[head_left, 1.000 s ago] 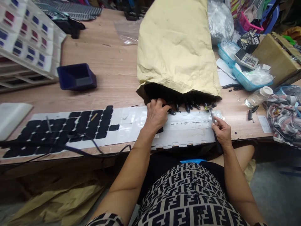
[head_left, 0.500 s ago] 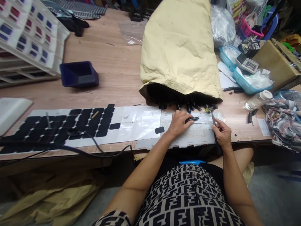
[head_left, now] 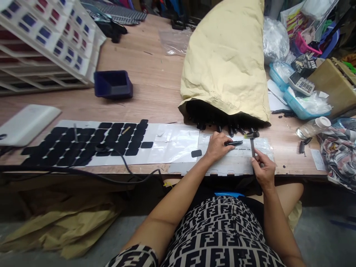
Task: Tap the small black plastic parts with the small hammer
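Note:
My left hand point(head_left: 219, 147) is closed on a thin black strip-like piece point(head_left: 235, 143), pressing it close over a clear-covered work surface point(head_left: 219, 161). A small hammer point(head_left: 252, 142) is in my right hand point(head_left: 264, 168), its fingers wrapped round the handle. The hammer's head point(head_left: 252, 135) is up near the mouth of a large tan paper sack point(head_left: 222, 70), to the right of the black piece. Several dark pieces poke out of the sack's dark opening. A single black rounded patch point(head_left: 196, 153) lies left of my left hand.
Rows of black rounded patches point(head_left: 83, 144) lie on a white sheet point(head_left: 172, 144) at left, with a black cable point(head_left: 105, 179) along the front edge. A dark purple bin point(head_left: 113, 84) stands behind. At right are a clear bottle point(head_left: 313, 127), blue baskets point(head_left: 306, 105) and a patterned cloth point(head_left: 338, 154).
The view has shifted, so the table's things appear further right. Both hands keep their holds; the black piece and hammer stay close to where they were.

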The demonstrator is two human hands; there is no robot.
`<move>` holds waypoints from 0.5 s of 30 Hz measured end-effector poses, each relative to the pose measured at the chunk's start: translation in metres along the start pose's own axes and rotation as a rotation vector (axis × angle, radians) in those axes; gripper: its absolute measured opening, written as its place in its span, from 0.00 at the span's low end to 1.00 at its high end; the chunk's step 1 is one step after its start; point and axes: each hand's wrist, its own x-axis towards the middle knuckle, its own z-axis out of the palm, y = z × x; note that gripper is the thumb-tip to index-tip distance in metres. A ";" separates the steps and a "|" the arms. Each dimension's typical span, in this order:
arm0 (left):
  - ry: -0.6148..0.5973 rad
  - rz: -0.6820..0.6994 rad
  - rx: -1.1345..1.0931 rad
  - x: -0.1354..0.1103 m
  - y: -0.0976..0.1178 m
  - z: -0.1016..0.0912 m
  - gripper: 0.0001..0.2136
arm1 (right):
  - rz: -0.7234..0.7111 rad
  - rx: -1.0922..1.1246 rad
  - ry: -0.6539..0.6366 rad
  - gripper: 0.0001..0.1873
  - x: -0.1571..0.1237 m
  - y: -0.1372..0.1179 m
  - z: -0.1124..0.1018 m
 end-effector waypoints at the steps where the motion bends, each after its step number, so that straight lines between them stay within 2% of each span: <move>1: -0.001 -0.003 -0.002 0.000 0.001 -0.001 0.08 | -0.029 -0.002 -0.043 0.20 -0.003 -0.006 0.002; 4: 0.000 -0.016 -0.005 -0.001 0.003 -0.002 0.09 | -0.126 -0.022 -0.120 0.20 -0.008 -0.017 0.008; 10: -0.012 -0.022 -0.021 -0.001 0.005 -0.004 0.07 | -0.295 -0.141 -0.140 0.20 -0.009 -0.018 0.015; 15: -0.021 -0.026 -0.022 0.001 0.006 -0.004 0.07 | -0.263 -0.150 -0.124 0.19 -0.007 -0.018 0.015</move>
